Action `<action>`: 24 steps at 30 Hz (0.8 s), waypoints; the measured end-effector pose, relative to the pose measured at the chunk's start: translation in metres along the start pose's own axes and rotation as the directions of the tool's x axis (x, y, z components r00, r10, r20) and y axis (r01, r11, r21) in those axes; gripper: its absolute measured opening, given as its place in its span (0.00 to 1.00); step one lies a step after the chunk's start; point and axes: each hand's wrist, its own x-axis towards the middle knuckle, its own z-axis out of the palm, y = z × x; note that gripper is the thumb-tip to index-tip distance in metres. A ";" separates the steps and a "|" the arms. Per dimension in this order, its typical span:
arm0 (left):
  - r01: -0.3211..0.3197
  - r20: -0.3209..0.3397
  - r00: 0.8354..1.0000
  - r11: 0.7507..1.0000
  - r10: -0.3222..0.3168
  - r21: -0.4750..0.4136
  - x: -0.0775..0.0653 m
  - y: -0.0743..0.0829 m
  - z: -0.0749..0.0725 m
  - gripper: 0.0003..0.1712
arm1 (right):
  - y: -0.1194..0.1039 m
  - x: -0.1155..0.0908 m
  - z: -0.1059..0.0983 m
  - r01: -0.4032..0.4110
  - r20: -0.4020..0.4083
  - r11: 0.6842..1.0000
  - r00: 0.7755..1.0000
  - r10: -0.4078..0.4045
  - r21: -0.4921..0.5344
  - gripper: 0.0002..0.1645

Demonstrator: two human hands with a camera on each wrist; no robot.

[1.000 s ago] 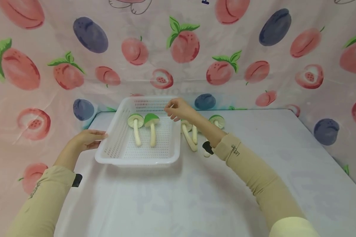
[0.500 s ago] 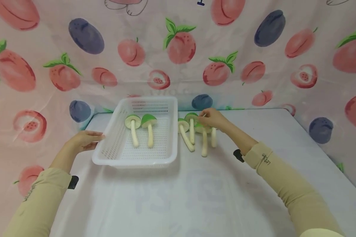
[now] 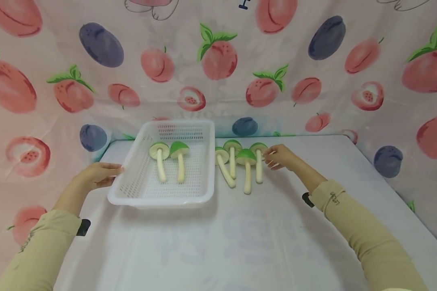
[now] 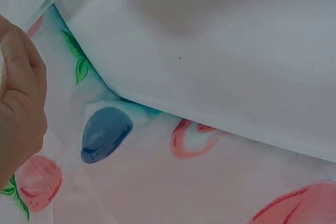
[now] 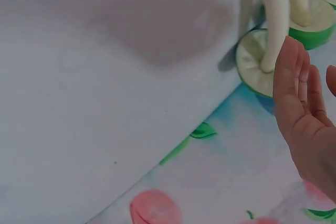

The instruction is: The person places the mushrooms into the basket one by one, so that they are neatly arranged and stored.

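Note:
A white perforated plastic basket (image 3: 164,201) stands left of the middle of the table, with two green-capped mushrooms lying in it, a left mushroom (image 3: 161,163) and a right mushroom (image 3: 181,163). My left hand (image 3: 96,176) touches the basket's left rim with extended fingers, the thumb lower down. Just outside the basket's right side, several more mushrooms (image 3: 247,173) lie side by side, caps toward the wall. Beside the rightmost mushroom (image 3: 259,165), my right hand (image 3: 282,157) hovers with loosely bent fingers and nothing in them. In the right wrist view, that mushroom's cap (image 5: 254,64) is partly behind the fingers.
A white cloth covers the table (image 3: 240,242). Behind and to the left hangs a pink curtain (image 3: 218,97) printed with peaches and plums, meeting the table's back edge.
My right hand has moved from above the basket's right rim, over the loose mushrooms, to their right side. The left hand stays at the basket's rim. The head view has shifted slightly.

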 end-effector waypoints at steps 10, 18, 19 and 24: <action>0.011 -0.014 1.000 1.000 -0.011 -0.009 -0.001 0.001 0.002 0.29 | 0.014 0.014 0.006 -0.111 -0.016 0.987 0.993 0.113 0.119 0.24; 0.007 -0.014 1.000 1.000 -0.007 -0.001 0.000 0.001 0.003 0.36 | 0.022 0.026 0.009 -0.159 0.004 0.974 0.987 0.161 0.160 0.28; 0.009 -0.018 1.000 1.000 -0.009 -0.001 0.000 0.001 0.003 0.36 | 0.023 0.026 0.010 -0.168 0.012 0.972 0.986 0.168 0.165 0.28; 0.029 -0.045 0.999 0.999 -0.030 -0.014 0.001 0.000 0.003 0.37 | 0.024 0.033 0.012 -0.188 0.017 0.966 0.982 0.188 0.179 0.29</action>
